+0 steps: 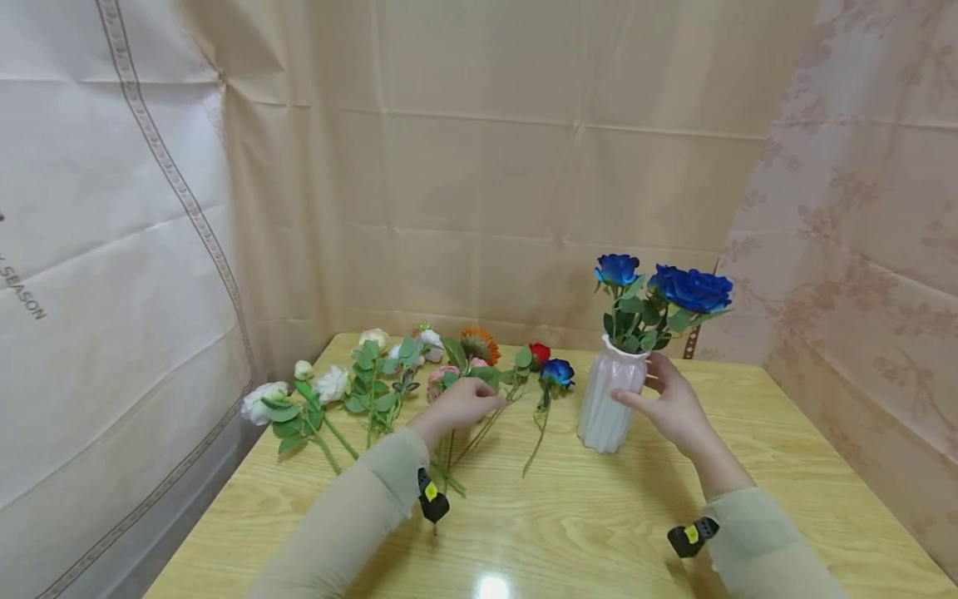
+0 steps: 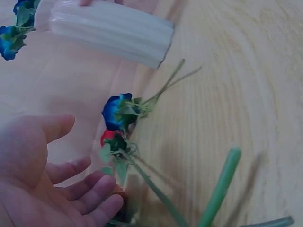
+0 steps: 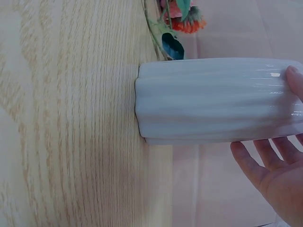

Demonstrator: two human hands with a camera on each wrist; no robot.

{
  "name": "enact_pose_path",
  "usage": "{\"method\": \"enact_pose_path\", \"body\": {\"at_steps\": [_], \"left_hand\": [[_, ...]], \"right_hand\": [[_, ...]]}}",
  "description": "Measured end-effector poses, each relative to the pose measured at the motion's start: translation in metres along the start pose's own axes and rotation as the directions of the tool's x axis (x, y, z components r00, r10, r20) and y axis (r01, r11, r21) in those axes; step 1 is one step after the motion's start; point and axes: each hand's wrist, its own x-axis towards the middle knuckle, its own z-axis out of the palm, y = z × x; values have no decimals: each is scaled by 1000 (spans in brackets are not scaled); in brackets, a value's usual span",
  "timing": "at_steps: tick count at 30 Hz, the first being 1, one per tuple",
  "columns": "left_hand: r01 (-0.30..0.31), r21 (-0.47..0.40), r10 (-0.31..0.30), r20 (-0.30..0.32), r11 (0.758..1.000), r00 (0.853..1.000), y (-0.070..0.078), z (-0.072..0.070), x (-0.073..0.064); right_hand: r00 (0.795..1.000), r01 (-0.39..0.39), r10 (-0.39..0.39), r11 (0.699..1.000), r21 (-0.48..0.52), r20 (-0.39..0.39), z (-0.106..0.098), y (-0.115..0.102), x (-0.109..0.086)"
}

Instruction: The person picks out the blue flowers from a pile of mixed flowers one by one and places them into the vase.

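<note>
My right hand (image 1: 674,408) holds a white fluted vase (image 1: 608,399) near its neck, thumb on the near side and fingers round the other side. The vase stands upright on the table, with blue roses (image 1: 690,289) and green leaves rising from its mouth. Over the flowers to the left, my left hand (image 1: 466,403) has nothing in its grasp; in the left wrist view its fingers (image 2: 97,194) are loosely bent and apart. Near it lie a red rose (image 1: 540,353) and a single blue rose (image 1: 557,373), their stems pointing toward me.
White flowers (image 1: 332,384) with leafy green stems lie at the table's left. An orange flower (image 1: 480,344) and pink flowers (image 1: 441,381) lie behind my left hand. Beige cloth (image 1: 479,191) hangs behind the wooden table (image 1: 576,532), with patterned cloth (image 1: 861,249) at the right.
</note>
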Motion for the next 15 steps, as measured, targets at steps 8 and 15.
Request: {"method": "enact_pose_path", "body": {"at_steps": [8,15], "left_hand": [[-31,29,32,-19,999,999,9,-10,-5],[-28,42,30,-33,999,999,23,-21,-7]], "right_hand": [[1000,-2,2,1000,-2,1,0,2,0],[1000,8,-8,1000,0,6,1,2,2]]}}
